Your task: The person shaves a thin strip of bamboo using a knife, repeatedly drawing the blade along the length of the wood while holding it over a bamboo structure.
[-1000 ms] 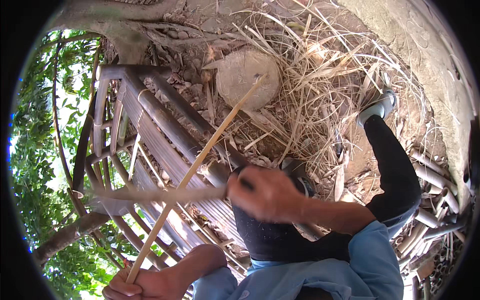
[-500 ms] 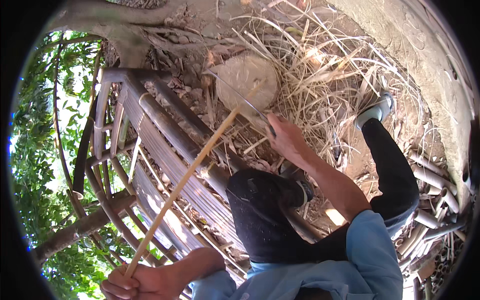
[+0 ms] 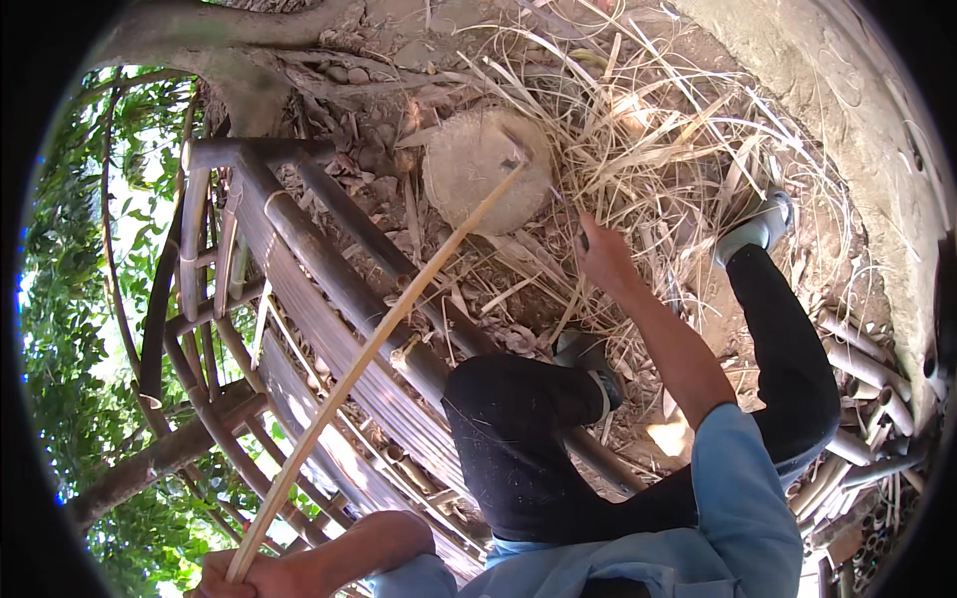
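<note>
1. Your left hand [image 3: 261, 576] was closed around the lower end of a long bamboo strip [image 3: 384, 344], down at the bottom edge of the view, where it had been a second before.
2. The strip ran up and to the right, crossing over the bamboo bench [image 3: 329, 299], and its far tip rested on the round wooden block [image 3: 477, 177] standing on the ground past the bench's far edge.
3. Your right hand [image 3: 601, 254] had moved. A second earlier it was close in over your knee; now your arm was stretched out and the hand was low, just right of the block, among the dry shavings [image 3: 648, 130].
4. That hand looked curled around a thin dark handle, perhaps a knife [image 3: 558, 199], but the blade was too small to make out, so I cannot tell for certain what it gripped.
5. Judging from that, you had reached toward the strip's tip, and work on that end was only beginning.
6. Your bent knee [image 3: 518, 419] sat between the two arms.
</note>
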`<control>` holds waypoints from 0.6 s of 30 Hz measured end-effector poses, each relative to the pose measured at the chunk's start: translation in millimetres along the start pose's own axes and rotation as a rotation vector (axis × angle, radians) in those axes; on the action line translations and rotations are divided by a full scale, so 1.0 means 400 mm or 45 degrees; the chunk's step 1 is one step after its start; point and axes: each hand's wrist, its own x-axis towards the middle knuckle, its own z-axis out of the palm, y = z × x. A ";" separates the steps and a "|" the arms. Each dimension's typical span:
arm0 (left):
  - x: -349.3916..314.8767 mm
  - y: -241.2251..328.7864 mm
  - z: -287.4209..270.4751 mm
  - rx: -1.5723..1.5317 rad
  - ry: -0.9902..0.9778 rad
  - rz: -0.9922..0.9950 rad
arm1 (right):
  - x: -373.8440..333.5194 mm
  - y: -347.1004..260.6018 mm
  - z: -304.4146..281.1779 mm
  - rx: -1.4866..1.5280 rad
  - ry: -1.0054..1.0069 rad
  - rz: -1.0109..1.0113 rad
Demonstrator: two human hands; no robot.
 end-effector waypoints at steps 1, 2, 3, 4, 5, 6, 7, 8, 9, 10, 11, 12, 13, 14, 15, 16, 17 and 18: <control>0.002 0.004 -0.008 -0.129 -0.138 -0.058 | -0.001 -0.057 -0.020 -0.001 -0.008 -0.010; 0.004 0.010 -0.019 -0.062 -0.204 -0.049 | -0.028 -0.121 -0.029 0.091 -0.071 -0.071; 0.003 0.008 -0.019 -0.067 -0.198 -0.046 | -0.047 -0.180 -0.045 0.178 -0.124 -0.137; 0.002 0.006 -0.013 -0.160 -0.221 -0.078 | -0.065 -0.236 -0.062 0.170 -0.123 -0.138; 0.002 0.002 -0.007 -0.257 -0.243 -0.112 | -0.083 -0.288 -0.080 0.137 -0.094 -0.305; 0.004 0.000 -0.004 -0.260 -0.255 -0.150 | -0.091 -0.312 -0.091 0.104 -0.068 -0.474; 0.008 0.000 -0.001 -0.259 -0.252 -0.142 | -0.084 -0.309 -0.090 0.102 -0.068 -0.482; 0.010 0.002 0.004 -0.211 -0.202 -0.097 | -0.074 -0.293 -0.081 0.109 -0.030 -0.462; 0.012 0.006 0.008 -0.157 -0.150 -0.051 | -0.060 -0.276 -0.066 0.119 0.001 -0.446; 0.011 -0.012 0.021 -0.203 -0.072 -0.060 | -0.042 -0.214 -0.036 0.079 0.027 -0.367; 0.011 -0.021 0.026 -0.206 -0.075 -0.054 | -0.025 -0.154 -0.005 0.042 0.049 -0.289; 0.011 -0.029 0.022 -0.236 -0.082 -0.097 | -0.012 -0.091 0.009 0.026 0.049 -0.189; 0.021 -0.034 0.015 -0.262 -0.093 -0.148 | -0.015 -0.006 0.012 0.022 0.003 -0.057; 0.045 -0.032 -0.035 -0.020 -0.260 -0.101 | -0.007 0.074 -0.008 0.016 -0.021 0.075; 0.066 -0.036 -0.045 -0.037 -0.257 -0.046 | -0.002 0.107 -0.018 -0.082 0.006 0.064; 0.082 -0.037 -0.041 -0.196 -0.308 -0.133 | -0.005 0.113 -0.025 -0.179 0.033 0.044; 0.095 -0.027 -0.029 -0.333 -0.365 -0.228 | -0.002 0.079 -0.036 -0.065 -0.026 0.039; 0.094 -0.051 -0.006 -0.400 -0.364 -0.211 | -0.010 0.037 -0.057 0.037 -0.089 0.041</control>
